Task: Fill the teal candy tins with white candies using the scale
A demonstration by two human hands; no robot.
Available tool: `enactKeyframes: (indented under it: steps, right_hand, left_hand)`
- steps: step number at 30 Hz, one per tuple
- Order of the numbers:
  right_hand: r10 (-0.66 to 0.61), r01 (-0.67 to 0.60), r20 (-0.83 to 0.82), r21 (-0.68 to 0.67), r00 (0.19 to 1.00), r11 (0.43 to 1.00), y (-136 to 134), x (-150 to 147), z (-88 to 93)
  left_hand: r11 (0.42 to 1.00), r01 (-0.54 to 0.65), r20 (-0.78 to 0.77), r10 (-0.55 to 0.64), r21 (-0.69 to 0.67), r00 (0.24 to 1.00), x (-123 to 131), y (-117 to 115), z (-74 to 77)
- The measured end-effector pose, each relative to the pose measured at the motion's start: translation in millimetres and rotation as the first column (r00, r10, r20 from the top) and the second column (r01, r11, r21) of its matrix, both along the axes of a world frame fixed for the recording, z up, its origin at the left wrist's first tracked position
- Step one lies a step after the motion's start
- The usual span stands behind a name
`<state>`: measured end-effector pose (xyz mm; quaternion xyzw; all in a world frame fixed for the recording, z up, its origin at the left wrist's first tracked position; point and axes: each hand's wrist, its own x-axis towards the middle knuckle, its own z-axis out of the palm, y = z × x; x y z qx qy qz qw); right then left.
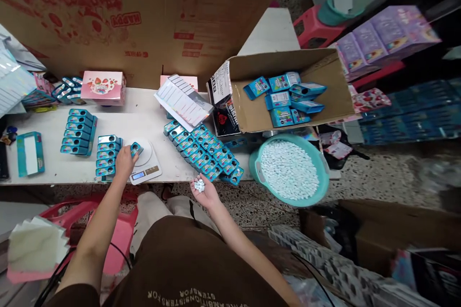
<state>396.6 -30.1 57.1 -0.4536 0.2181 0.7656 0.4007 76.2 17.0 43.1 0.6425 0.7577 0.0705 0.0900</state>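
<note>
Tablets lie in the open right hand, fingers spread, while the left hand pinches a teal tin on the digital scale.

Fig. 1 | We see a white workbench | on it: rows of teal tins, left and centre | a digital scale bearing one tin | a pink strawberry-print box | a printed sheet stack | far right: an open cardboard carton
</note>
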Motion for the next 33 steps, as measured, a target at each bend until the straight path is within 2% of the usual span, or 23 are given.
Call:
enactKeyframes:
  steps: [3, 5, 9, 13, 15, 18, 23, 33]
  right_hand:
    - [0.034, -0.034, 0.006, -0.005, 0.999, 0.999, -1.2, -3.5, 1.5]
    - [0.046, -0.046, 0.003, -0.010, 0.999, 0.999, -1.8, -5.4, 2.6]
    - [0.064, -0.064, -0.009, -0.003, 0.998, 0.998, -2.1, -9.7, 2.9]
    - [0.082, -0.083, -0.015, -0.022, 0.996, 0.996, -1.7, -16.2, 2.4]
    - [0.098, -0.098, -0.020, -0.028, 0.995, 0.995, -1.8, -19.6, 2.7]
    - [0.117, -0.117, -0.019, -0.032, 0.993, 0.993, -2.8, -23.8, 3.3]
    - [0.146, -0.146, -0.031, -0.016, 0.989, 0.989, -3.9, -27.7, 3.5]
    - [0.140, -0.141, -0.020, -0.010, 0.990, 0.990, -5.2, -29.3, 7.9]
  left_hand:
    - [0.999, 0.006, 0.080, -0.010, 0.054, 0.997, -1.6, -3.3, 2.2]
    - [0.993, -0.018, 0.104, 0.006, 0.116, 0.995, -3.0, -14.5, 7.0]
    - [0.959, -0.205, 0.157, 0.176, 0.195, 0.972, -2.9, -59.3, 12.4]
    - [0.895, -0.407, 0.237, 0.362, 0.182, 0.902, 3.5, -112.4, 4.9]
    - [0.880, -0.451, 0.253, 0.406, 0.150, 0.878, 8.0, -133.6, -0.7]
    - [0.884, -0.450, 0.257, 0.410, 0.124, 0.875, 14.5, -154.6, -6.7]
    - [0.888, -0.437, 0.253, 0.394, 0.142, 0.883, 19.1, -167.1, -8.1]
    - [0.875, -0.454, 0.225, 0.414, 0.168, 0.882, 10.7, -163.9, -9.5]
